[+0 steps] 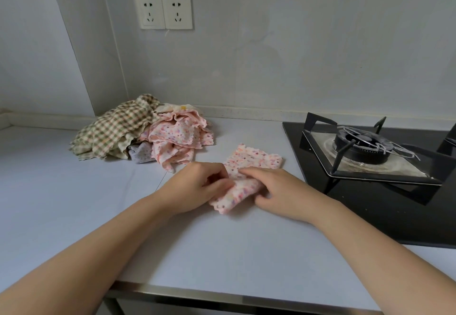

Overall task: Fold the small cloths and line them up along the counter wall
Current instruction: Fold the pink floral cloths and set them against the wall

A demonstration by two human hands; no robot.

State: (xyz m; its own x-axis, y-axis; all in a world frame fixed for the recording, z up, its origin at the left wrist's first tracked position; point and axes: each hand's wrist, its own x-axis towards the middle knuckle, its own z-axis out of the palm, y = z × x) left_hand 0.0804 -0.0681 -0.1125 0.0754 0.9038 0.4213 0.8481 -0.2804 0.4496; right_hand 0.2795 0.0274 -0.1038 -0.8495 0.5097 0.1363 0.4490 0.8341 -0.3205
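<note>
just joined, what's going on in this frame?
A person is folding a pink speckled cloth on the counter. The left hand and right hand both grip its near part, which is doubled over. A heap of unfolded cloths, checked and pink, lies behind it against the wall. No folded cloth is lined up there yet. A gas burner sits to the right.

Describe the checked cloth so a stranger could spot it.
Find the two wall sockets; below them, at the back of the counter, sits a heap of cloths. The checked cloth drapes over the heap's left side. It alone has green-and-beige squares; the others are pink-speckled or grey.
</note>
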